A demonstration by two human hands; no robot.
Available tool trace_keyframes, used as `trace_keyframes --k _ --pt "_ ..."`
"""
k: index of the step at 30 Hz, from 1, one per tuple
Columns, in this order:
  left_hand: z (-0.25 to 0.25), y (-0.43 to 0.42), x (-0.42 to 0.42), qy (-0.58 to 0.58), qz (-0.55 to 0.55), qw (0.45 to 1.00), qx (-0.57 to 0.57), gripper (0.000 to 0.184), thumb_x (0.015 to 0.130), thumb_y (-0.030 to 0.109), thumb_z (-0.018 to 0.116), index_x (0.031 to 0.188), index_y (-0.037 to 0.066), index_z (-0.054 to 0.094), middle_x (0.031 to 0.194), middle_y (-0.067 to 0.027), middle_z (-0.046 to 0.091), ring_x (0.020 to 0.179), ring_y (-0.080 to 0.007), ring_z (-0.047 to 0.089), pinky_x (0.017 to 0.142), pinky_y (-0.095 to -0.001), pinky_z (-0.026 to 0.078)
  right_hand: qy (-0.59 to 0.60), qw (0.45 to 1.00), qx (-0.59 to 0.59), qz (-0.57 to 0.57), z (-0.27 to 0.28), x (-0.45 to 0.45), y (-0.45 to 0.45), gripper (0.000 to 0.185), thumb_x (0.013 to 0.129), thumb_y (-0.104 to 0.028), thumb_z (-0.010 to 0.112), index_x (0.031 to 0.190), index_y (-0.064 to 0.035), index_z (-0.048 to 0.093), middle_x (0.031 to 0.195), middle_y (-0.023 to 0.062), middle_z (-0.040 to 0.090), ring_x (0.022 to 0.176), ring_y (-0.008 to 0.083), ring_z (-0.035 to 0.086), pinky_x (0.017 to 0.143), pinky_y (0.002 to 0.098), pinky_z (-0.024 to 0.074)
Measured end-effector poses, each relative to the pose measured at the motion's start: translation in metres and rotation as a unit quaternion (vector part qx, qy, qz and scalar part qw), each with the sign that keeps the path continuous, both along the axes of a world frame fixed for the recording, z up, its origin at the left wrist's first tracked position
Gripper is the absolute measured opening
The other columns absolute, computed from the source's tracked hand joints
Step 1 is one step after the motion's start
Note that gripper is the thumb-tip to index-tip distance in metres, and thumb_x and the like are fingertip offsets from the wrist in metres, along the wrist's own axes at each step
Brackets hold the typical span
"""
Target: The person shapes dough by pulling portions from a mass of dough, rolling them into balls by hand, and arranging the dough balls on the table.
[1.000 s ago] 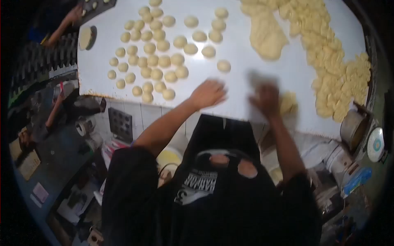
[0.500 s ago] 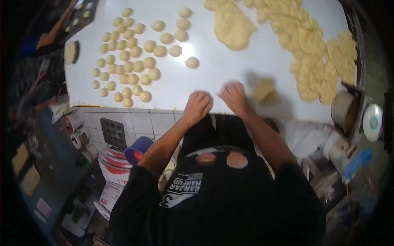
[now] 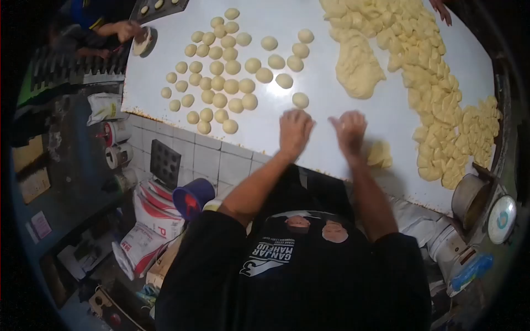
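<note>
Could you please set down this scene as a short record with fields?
Surface: white tabletop
Left hand: fingers curled, close to the nearest of the dough balls; whether it holds anything is unclear
Right hand: thumb out towards the left hand; palm contents not visible
Beside right wrist: small dough piece
Left of table: many dough balls, spaced or touching
Right of table: large dough lump, heaped dough pieces
Other people: one hand at upper left, another at upper right
Below table: purple bucket

Black short-sleeved shirt (image 3: 326, 281), white lettering (image 3: 275, 256)
</note>
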State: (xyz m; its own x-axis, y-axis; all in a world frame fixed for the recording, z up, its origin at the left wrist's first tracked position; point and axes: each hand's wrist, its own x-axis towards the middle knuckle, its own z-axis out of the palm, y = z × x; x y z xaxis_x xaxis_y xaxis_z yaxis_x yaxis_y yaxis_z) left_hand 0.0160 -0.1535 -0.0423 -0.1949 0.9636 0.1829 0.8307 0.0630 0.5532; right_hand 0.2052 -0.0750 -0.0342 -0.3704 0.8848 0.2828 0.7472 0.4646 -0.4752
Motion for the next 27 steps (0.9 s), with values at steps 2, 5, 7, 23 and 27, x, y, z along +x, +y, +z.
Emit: trace_keyframes --k 2,5,7,23,27 --pt "0.008 -0.030 0.009 -0.044 -0.103 0.994 0.015 0.025 0.090 0.017 0.079 0.111 0.009 0.069 0.115 -0.0107 0.067 0.111 -0.0360 0.060 0.096 -0.0500 0.049 -0.020 0.997 -0.050 0.054 -0.017 0.021 -0.041 0.025 0.091 -0.023 0.083 0.101 -0.0070 0.066 0.101 0.0164 0.066 0.106 0.0382 0.062 0.093 0.0509 0.0479" --pt "0.004 -0.048 -0.055 -0.033 -0.191 0.980 0.049 0.029 0.087 0.013 0.079 0.114 0.010 0.069 0.116 -0.0095 0.067 0.113 -0.0342 0.062 0.096 -0.0492 0.051 0.031 0.993 -0.094 0.063 -0.004 0.047 -0.038 0.032 0.096 -0.023 0.078 0.119 -0.0037 0.067 0.115 0.0218 0.068 0.118 0.0414 0.063 0.104 0.0528 0.0489" --pt "0.006 -0.044 -0.072 -0.007 -0.241 0.970 0.019 0.031 0.085 0.006 0.076 0.115 0.009 0.069 0.117 -0.0094 0.066 0.111 -0.0316 0.063 0.092 -0.0435 0.053 0.056 0.959 -0.276 -0.029 0.019 0.039 -0.017 0.038 0.099 -0.022 0.073 0.130 -0.0012 0.064 0.126 0.0242 0.069 0.122 0.0413 0.065 0.108 0.0510 0.0497" --pt "-0.013 -0.059 -0.086 -0.261 -0.206 0.940 -0.070 0.066 0.088 0.016 0.083 0.147 0.003 0.054 0.147 -0.0230 0.057 0.136 -0.0426 0.057 0.115 -0.0516 0.048 -0.104 0.937 -0.117 0.311 0.018 0.012 -0.034 0.035 0.087 -0.024 0.083 0.109 -0.0042 0.065 0.111 0.0171 0.066 0.104 0.0435 0.062 0.089 0.0580 0.0485" --pt "0.023 0.007 -0.069 -0.102 -0.089 0.991 -0.023 0.060 0.088 0.015 0.082 0.143 0.007 0.060 0.146 -0.0168 0.058 0.136 -0.0391 0.055 0.112 -0.0511 0.048 -0.076 0.997 -0.011 -0.002 0.006 -0.031 0.026 0.030 0.084 -0.025 0.084 0.094 -0.0068 0.062 0.102 0.0146 0.062 0.098 0.0389 0.058 0.085 0.0526 0.0435"
